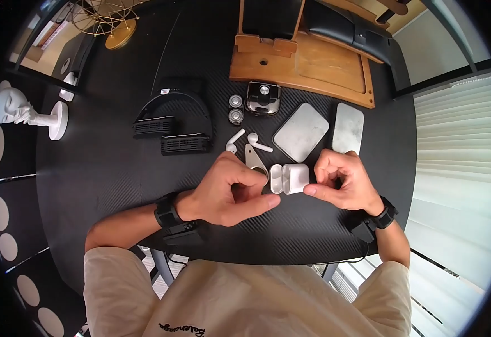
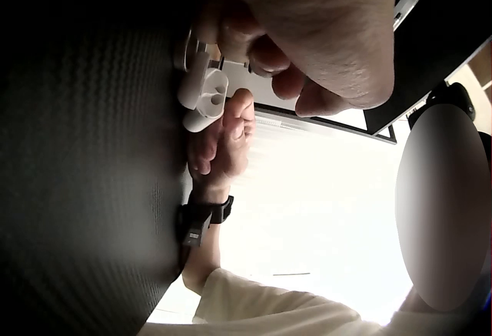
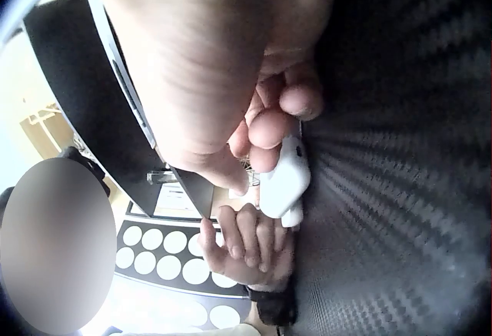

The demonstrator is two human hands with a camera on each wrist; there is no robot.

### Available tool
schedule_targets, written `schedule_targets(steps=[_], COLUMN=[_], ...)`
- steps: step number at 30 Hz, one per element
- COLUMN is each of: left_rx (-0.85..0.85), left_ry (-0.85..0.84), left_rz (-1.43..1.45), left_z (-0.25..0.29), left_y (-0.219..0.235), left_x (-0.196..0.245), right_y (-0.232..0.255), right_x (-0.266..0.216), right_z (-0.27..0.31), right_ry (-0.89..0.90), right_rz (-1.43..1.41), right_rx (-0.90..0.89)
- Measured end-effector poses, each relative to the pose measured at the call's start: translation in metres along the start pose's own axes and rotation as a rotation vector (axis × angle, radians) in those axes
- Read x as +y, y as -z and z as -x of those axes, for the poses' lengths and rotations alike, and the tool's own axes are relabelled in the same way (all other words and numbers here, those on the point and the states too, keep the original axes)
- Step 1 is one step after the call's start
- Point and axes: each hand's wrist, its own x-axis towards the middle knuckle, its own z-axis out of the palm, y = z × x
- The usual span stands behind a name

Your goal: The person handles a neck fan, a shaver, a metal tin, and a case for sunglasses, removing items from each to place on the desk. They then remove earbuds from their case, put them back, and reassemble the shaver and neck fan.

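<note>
A white earbud case lies on the black table with its lid flipped open to the left. In the left wrist view, two empty wells show inside the case. My left hand hovers by the lid, fingers loosely bent and thumb tip close to the lid's edge. On the other side, my right hand has bent fingers, its thumb tip right at the case's side. Beyond the left hand lie two white earbuds, one left and one right. A pale tapered tag with a ring lies partly behind the left hand.
Two silver tins, one tilted and one upright, lie behind the case. Near them are a dark glossy box and two small metal cylinders. A black neckband device lies left; a wooden stand is at the back.
</note>
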Motion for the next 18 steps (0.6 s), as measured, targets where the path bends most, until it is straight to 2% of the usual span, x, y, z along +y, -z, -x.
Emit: schedule_targets(steps=[4,6,8,10,14,16,17,18], left_rx=[-0.003,-0.010,-0.016,-0.017,-0.040,-0.038,-0.033,-0.031], left_ry=[-0.069,-0.012,-0.040,-0.003,-0.015,-0.015,-0.010,-0.015], left_rz=[-0.045,-0.023,-0.040,0.025,-0.010,0.019,0.052,0.042], left_z=[-0.004,-0.003,-0.004,-0.003,-0.003,-0.002,-0.002,-0.003], left_y=[0.000,-0.002,-0.002,-0.006,-0.004,-0.005,-0.005,-0.005], left_x=[0.004,0.003,0.003,0.003,0.001,-0.001,-0.002,-0.002], right_y=[0.003,0.010,0.024,0.044,0.083,0.104,0.112,0.117], right_x=[-0.012,-0.025,-0.041,-0.056,-0.086,-0.078,-0.080,-0.080], right_z=[0.003,0.002,-0.007,-0.018,-0.055,-0.073,-0.073,-0.074], right_ry=[-0.017,-0.018,0.077,0.073,0.100,0.230,0.098,0.108], right_rz=[-0.042,0.049,0.124,0.185,0.643,0.840,0.958,0.958], right_rx=[0.009,0.030,0.135,0.282,0.480,0.529,0.493,0.498])
